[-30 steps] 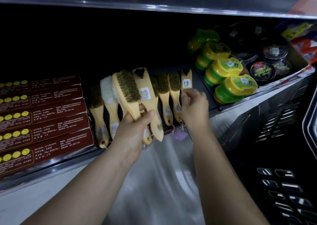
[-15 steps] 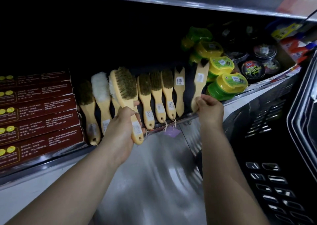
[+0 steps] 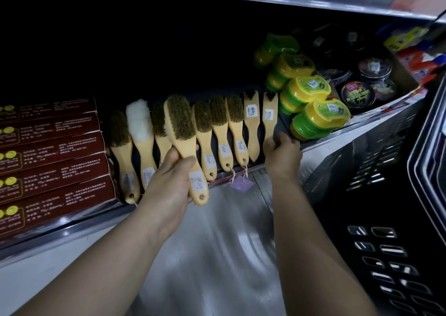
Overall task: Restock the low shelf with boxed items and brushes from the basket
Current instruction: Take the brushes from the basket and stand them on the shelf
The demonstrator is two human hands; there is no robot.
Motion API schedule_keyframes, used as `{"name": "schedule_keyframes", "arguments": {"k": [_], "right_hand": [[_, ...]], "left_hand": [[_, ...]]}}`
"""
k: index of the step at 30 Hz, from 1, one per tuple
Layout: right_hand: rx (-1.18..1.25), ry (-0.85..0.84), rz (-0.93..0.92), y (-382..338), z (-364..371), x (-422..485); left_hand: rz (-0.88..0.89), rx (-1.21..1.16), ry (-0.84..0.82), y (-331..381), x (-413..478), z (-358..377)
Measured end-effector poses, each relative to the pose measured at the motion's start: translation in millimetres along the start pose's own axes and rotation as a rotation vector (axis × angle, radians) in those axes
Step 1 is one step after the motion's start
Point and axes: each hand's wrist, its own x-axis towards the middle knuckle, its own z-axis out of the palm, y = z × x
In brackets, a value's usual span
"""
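Low shelf (image 3: 72, 221): stock is lying in rows along its front edge.

Left hand (image 3: 166, 185): it is gripping the handle of a large bristle brush (image 3: 183, 132), thumb lying across the front of the handle and fingers curling behind it. The brush is being held clear above the row, tilted, bristles facing the camera, its handle end hanging out past the shelf's front edge.

Right hand (image 3: 282, 156): its fingers are closing round the lower handle of a small dark-tipped brush (image 3: 269, 113) at the right end of the row. This brush is sitting just beside a matching one (image 3: 251, 113), label side up; whether it is resting fully on the shelf cannot be told.

Remaining brushes are lying side by side, handles pointing toward the front edge, among them a white fleece brush (image 3: 138, 120) near the left end. A purple tag (image 3: 242, 184) is dangling over the front edge on a string.

Red boxes (image 3: 53, 146) are filling the left part of the shelf, stacked flat against each other. Green and yellow tubs (image 3: 318, 118) are standing to the right of the brushes, with black tins (image 3: 357, 93) beyond them.

A black basket (image 3: 395, 262) is sitting off the shelf's right end.
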Motion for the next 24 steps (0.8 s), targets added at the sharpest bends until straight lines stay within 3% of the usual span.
{"name": "schedule_keyframes", "arguments": {"k": [3,7,10,13,18,24], "right_hand": [[0.228,-0.067,-0.2,-20.2,-7.4,-42.2],[0.7,-0.617,-0.295,-50.4,-16.7,-110.7],[0.836,-0.768,-0.269,-68.2,-17.0,-131.4],[0.815,-0.784,-0.217,-90.3,-4.2,-138.5],[0.623,-0.693,-0.237,-119.8,32.1,-151.3],[0.465,-0.624,-0.269,-121.2,53.1,-161.0]], "left_hand": [[0.024,0.033,-0.001,4.5,-3.1,-2.2],[0.121,0.194,0.034,17.7,-11.7,-13.0],[0.213,0.313,0.042,32.2,-20.4,-30.7],[0.33,0.585,0.108,50.6,-24.4,-59.6],[0.454,0.867,0.379,67.9,-29.9,-101.1],[0.45,0.962,0.384,58.7,-24.2,-111.4]]}}
